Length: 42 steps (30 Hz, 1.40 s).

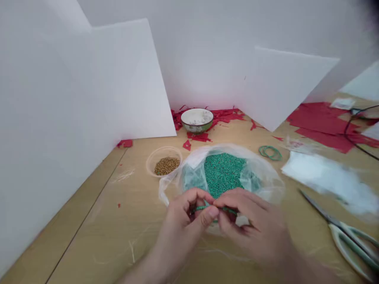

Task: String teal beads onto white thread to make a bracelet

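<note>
A loop of green beads (200,208) is pinched between my two hands, low in the middle of the view. Thumb and fingers of my left hand (189,217) close on its left part. My right hand (248,217) pinches the other side, its fingertips meeting those of the left. Just beyond them lies a clear plastic bag (271,179), open around a heap of loose green beads (223,171). Left of the bag, a small clear plastic tub (149,162) contains gold-brown beads (166,165). What lies exactly between the fingertips is hidden.
Scissors (340,228) with pale handles lie at the right. Several green bead loops (270,152) rest near a white packet (328,177). A bowl (197,120) stands at the back among red paper scraps (227,115). White boards (133,79) enclose the table (109,236).
</note>
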{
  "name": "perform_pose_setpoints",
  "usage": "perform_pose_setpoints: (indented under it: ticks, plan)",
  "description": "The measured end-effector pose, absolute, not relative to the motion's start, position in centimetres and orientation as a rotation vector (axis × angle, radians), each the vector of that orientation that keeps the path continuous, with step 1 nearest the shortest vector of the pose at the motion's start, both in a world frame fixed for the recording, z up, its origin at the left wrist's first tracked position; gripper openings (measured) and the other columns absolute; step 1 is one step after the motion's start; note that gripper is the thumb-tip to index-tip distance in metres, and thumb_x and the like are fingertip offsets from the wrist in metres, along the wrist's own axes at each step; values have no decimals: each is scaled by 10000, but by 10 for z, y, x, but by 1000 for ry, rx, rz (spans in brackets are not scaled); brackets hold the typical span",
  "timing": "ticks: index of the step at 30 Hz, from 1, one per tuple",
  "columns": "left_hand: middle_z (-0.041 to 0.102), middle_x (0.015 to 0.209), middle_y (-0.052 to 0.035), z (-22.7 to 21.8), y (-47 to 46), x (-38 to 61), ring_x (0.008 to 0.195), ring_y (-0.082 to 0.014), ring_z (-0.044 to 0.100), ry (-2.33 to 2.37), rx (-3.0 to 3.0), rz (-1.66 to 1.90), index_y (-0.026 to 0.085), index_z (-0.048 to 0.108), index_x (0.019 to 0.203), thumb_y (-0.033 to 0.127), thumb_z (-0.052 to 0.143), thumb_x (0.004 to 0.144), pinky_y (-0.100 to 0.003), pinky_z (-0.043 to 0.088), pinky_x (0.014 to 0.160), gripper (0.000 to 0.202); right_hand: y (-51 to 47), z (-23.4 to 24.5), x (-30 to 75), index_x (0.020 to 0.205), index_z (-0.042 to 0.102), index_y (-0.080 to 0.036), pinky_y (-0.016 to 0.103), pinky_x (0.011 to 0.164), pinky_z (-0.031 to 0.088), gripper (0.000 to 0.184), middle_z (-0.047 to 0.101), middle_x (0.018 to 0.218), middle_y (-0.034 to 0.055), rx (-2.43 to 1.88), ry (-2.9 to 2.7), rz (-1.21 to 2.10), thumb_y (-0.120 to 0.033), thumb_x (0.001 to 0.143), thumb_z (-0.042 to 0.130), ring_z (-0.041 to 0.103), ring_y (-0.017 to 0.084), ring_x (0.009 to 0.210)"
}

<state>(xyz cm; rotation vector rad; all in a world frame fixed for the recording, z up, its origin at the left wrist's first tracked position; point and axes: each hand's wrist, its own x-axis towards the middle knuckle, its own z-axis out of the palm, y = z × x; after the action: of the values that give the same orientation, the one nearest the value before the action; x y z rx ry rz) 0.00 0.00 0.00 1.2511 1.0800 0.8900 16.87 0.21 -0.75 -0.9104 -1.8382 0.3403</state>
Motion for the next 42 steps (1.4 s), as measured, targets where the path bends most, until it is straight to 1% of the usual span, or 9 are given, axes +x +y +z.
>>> perform_pose_setpoints:
  ticks: [6, 11, 17, 21, 24, 27, 30, 35, 42]
  plan:
    - [655, 763, -27, 2, 3, -1, 719, -131, 557, 1102, 1370, 953, 163, 684, 842, 344, 631, 864, -230, 424, 654, 190, 0, -7, 173, 939, 663, -191, 201, 705, 570, 187, 702, 838, 21, -880, -1863, 276, -45, 826, 635, 681, 119, 763]
    - [633, 724, -19, 1, 3, 0, 675, -123, 532, 1137, 1344, 926, 159, 676, 832, 331, 625, 855, -225, 412, 620, 181, 1, -6, 172, 916, 659, -190, 195, 651, 559, 205, 696, 816, 20, -896, -1872, 313, -19, 809, 625, 668, 109, 729]
    - [662, 725, -19, 2, 6, 1, 667, -113, 558, 1093, 1259, 954, 153, 689, 822, 311, 683, 810, -203, 438, 612, 159, 3, -4, 174, 906, 669, -203, 191, 632, 556, 173, 707, 807, 9, -900, -1863, 362, -53, 827, 634, 673, 106, 717]
    - [713, 788, -33, 1, 8, 0, 724, -123, 603, 1068, 1198, 960, 163, 719, 841, 302, 727, 783, -207, 469, 665, 151, 3, -7, 179, 945, 678, -189, 190, 720, 564, 173, 704, 863, 26, -882, -1894, 291, -59, 833, 656, 675, 106, 783]
    - [699, 750, -23, 0, 7, -1, 696, -109, 578, 1082, 1210, 967, 164, 724, 829, 296, 712, 797, -195, 451, 649, 137, 1, -10, 180, 999, 672, -185, 199, 777, 563, 214, 705, 919, 36, -868, -1922, 258, -54, 830, 664, 673, 109, 822]
    - [654, 700, -8, 1, 6, -1, 661, -98, 540, 1090, 1221, 967, 153, 706, 802, 285, 698, 796, -188, 430, 619, 133, 1, -10, 177, 979, 659, -186, 194, 731, 556, 222, 701, 888, 30, -871, -1925, 239, -36, 815, 653, 664, 106, 780]
    - [623, 682, -3, 2, 5, 2, 644, -100, 530, 1090, 1229, 969, 143, 673, 779, 272, 669, 796, -195, 430, 604, 130, 1, -10, 171, 905, 634, -179, 204, 652, 532, 188, 675, 781, 18, -889, -1911, 225, -23, 802, 611, 637, 108, 700]
    - [617, 659, -13, 5, 2, 7, 634, -111, 535, 1123, 1345, 954, 135, 658, 738, 243, 631, 790, -207, 435, 594, 123, -1, -9, 166, 807, 562, -185, 209, 514, 427, 118, 561, 620, -24, -962, -1941, 191, -69, 806, 544, 522, 88, 542]
    - [624, 641, -14, 9, 0, 8, 608, -113, 540, 1143, 1384, 917, 143, 651, 699, 192, 602, 762, -199, 430, 554, 93, -5, -10, 168, 786, 513, -194, 205, 511, 381, 94, 498, 617, -42, -1014, -1988, 299, -102, 803, 499, 469, 80, 530]
